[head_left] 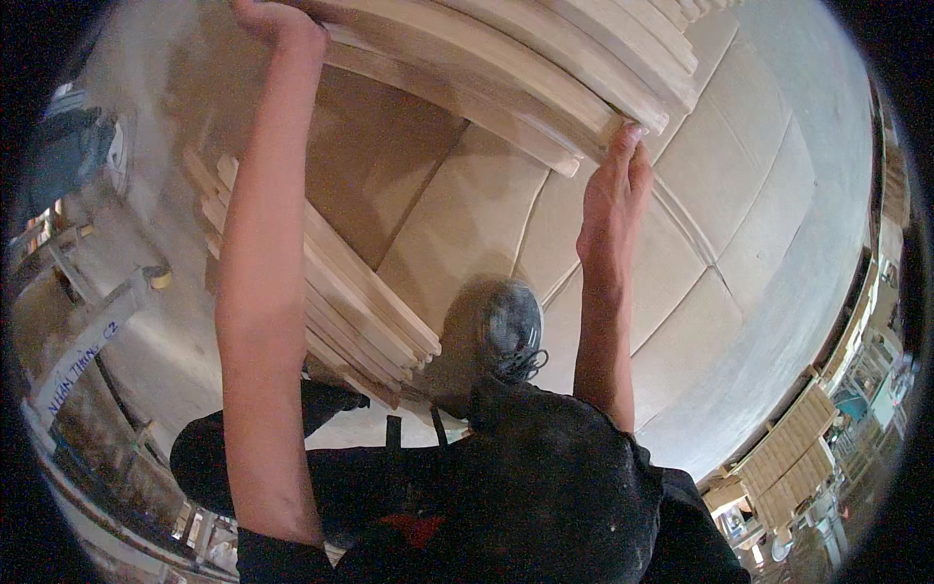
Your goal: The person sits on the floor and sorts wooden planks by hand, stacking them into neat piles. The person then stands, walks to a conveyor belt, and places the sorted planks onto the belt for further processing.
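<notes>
Long pale wooden strips (486, 58) lie side by side in a stack across the far part of the view. My right hand (618, 190) is closed on the right end of the near strip, its fingertips at the wood's end. At the top left, my left hand (282, 21) is by the other end of these strips, with its fingers cut off by the picture's edge or hidden. Just nearer than the strip at my right hand, another wooden strip (457, 107) lies lower. A second bundle of wooden strips (365, 302) rests to the right of my left forearm.
Creased brown cardboard (467, 195) covers the floor under the wood. A dark, rounded shoe (511, 326) with a lace is near my body. A metal frame (83, 360) with handwriting stands at the left. Wooden panels (788, 453) and other workshop items are at the lower right.
</notes>
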### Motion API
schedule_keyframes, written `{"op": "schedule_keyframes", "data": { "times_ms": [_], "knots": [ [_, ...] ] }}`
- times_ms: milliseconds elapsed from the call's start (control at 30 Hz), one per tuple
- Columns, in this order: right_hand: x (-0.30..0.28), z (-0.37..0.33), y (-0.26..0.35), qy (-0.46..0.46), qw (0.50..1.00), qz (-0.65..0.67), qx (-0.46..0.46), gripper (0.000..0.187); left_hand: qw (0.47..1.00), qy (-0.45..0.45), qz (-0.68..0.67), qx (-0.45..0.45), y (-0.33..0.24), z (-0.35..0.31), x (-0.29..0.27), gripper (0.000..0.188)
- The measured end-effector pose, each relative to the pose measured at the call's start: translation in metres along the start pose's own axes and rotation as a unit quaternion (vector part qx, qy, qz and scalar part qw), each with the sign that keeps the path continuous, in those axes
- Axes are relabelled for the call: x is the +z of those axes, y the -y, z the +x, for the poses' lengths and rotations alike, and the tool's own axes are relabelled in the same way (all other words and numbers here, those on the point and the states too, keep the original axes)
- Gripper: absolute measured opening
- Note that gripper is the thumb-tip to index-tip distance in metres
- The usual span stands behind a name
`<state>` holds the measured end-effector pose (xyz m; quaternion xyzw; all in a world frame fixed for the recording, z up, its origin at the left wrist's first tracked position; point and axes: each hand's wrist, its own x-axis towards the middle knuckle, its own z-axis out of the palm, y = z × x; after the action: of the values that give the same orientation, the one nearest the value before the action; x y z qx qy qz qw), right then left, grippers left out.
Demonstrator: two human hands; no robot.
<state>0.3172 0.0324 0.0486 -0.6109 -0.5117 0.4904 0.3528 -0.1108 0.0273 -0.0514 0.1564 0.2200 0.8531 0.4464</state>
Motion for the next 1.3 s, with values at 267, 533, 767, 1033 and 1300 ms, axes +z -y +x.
{"op": "schedule_keyframes", "data": {
  "times_ms": [267,533,767,1033,1300],
  "knots": [
    [-0.035,-0.014,-0.029,-0.013,0.967,0.219,0.129,0.038,0.843,-0.361,0.317,0.243,0.186,-0.090,0.143,0.071],
    [-0.048,-0.013,-0.050,0.088,0.952,0.272,0.111,0.047,0.909,-0.326,0.230,0.121,0.174,-0.112,0.183,0.081],
    [0.014,-0.115,-0.072,0.286,0.957,-0.009,0.046,0.048,0.641,-0.322,0.687,0.114,0.034,-0.197,0.129,0.081],
    [0.113,-0.179,-0.070,0.484,0.798,-0.331,-0.139,0.093,0.430,-0.494,0.752,-0.078,-0.016,-0.342,0.076,0.096],
    [0.125,-0.182,-0.072,0.446,0.814,-0.323,-0.185,0.104,0.511,-0.486,0.700,-0.113,-0.034,-0.355,0.065,0.090]
  ]
}}
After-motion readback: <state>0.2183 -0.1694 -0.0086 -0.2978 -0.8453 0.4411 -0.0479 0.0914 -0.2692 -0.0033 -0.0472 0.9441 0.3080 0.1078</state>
